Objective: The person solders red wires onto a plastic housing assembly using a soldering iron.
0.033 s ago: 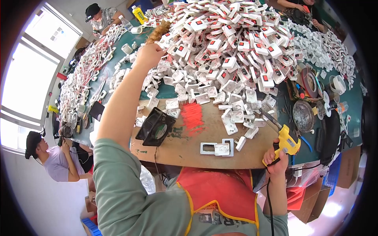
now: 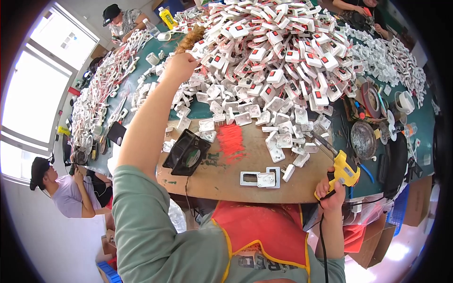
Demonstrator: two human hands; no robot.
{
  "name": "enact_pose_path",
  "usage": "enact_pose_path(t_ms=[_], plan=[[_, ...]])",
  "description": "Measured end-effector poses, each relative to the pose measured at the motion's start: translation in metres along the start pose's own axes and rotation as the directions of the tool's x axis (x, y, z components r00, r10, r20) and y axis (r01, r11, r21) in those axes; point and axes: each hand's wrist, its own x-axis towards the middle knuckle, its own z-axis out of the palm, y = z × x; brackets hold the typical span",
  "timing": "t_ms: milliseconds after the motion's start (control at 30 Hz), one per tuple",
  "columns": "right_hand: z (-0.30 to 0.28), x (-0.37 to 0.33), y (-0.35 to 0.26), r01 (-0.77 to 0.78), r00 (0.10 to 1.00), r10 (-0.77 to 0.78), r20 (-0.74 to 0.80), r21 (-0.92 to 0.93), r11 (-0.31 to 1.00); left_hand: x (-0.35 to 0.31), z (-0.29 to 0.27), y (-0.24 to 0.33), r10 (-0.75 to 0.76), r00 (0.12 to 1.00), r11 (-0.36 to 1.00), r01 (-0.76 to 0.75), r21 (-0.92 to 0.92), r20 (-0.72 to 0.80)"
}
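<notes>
Head view: left hand (image 2: 181, 66) grips a light, soft-bristled brush (image 2: 191, 38) at 11 o'clock beside the plug pile (image 2: 283, 61); right hand (image 2: 330, 191) clasps the stiff yellow solder gun (image 2: 343, 170) by its handle at 4 o'clock.

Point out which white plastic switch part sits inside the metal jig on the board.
The square white part framed by the grey metal jig, near the board's front edge; the rest lie loose or heaped.
</notes>
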Motion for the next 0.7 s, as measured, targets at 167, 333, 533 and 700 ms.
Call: enact_pose_path(t_ms=[167,333,533,700], plan=[[0.0,-0.001,0.002,0.027,0.999,-0.025,0.03,-0.073,0.997,0.012,0.014,0.01,0.071,0.994,0.996,-0.076,-0.056,-0.086],[0.004,0.0,0.0,0.025,1.0,-0.024,0.008,-0.079,0.997,0.028,0.024,0.012,0.1,0.995,0.995,-0.099,0.033,-0.017],[0.004,-0.001,0.0,0.019,1.0,-0.019,0.003,-0.069,0.997,0.041,0.019,0.021,0.021,1.0,0.999,-0.02,-0.043,0.009],[0.003,-0.002,0.0,0.014,0.999,-0.017,-0.048,-0.047,0.999,0.05,0.017,0.031,-0.014,0.988,0.996,0.0,0.086,0.156]])
